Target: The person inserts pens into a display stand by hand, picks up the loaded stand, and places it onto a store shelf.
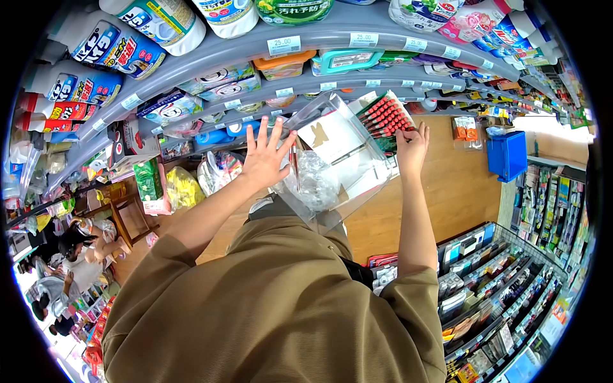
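Clear plastic makes up the box (373, 191) in front of the person's body, tilted, with crumpled film (317, 179) and a white card (327, 135) bearing a small gold shape showing in or through it. Just beyond its upper right side lies the red set (387, 117), rows of slim red pieces edged with green. The right hand (412, 143) is by far the nearer: it is at the set's right edge, thumb and fingertips drawn together in what looks like a pinch on it. So the set lies just left of that hand, its rows appearing to slant up to the right; the lens bend leaves its long axis unsure. The left hand (265, 152) is spread wide, holding nothing, beside the box's left wall, with the box between it and the set. Whether its fingertips touch the plastic, I cannot tell.

Along the grey shelf (332, 39), a price tag (283, 45) reads 25.00, and others beside it read likewise. Above, the green bottle (295, 11) carries 汚れ予防; the blue bottle (118, 46) at upper left seems to read ハイター. Smaller print is too fine to read.
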A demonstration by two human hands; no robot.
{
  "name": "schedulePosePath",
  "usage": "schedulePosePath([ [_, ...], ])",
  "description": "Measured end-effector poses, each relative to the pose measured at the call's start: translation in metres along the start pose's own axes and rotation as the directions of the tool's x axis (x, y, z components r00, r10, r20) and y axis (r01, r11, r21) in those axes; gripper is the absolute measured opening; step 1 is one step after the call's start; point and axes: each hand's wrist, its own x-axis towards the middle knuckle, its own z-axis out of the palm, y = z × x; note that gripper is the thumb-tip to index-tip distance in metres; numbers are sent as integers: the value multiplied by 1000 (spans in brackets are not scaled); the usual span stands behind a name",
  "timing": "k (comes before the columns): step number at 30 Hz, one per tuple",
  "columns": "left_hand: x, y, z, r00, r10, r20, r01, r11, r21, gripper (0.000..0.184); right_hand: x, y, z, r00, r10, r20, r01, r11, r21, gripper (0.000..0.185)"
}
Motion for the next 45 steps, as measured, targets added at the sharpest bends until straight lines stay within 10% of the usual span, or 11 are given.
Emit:
schedulePosePath([
  [11,2,1,-3,999,-9,38,9,1000,-3,91,3,1,-4,979,-177,101,193,965,-180,14],
  [16,1,0,-4,999,-17,39,18,1000,-13,91,7,-53,-12,961,-224,-164,210,973,-94,17],
  [20,3,2,-7,998,-19,59,20,1000,-14,92,-21,-112,34,876,-443,188,434,896,93,13],
  [24,1,1,-1,999,-13,34,14,1000,-8,93,-60,-142,113,881,-220,418,181,975,131,22],
  [30,-1,2,-3,999,-19,35,19,1000,-15,93,-78,-148,175,792,-217,570,241,970,35,25],
  [45,0,2,-2,1000,6,14,-6,1000,17,95,-72,-150,189,765,163,623,-200,980,-10,35],
])
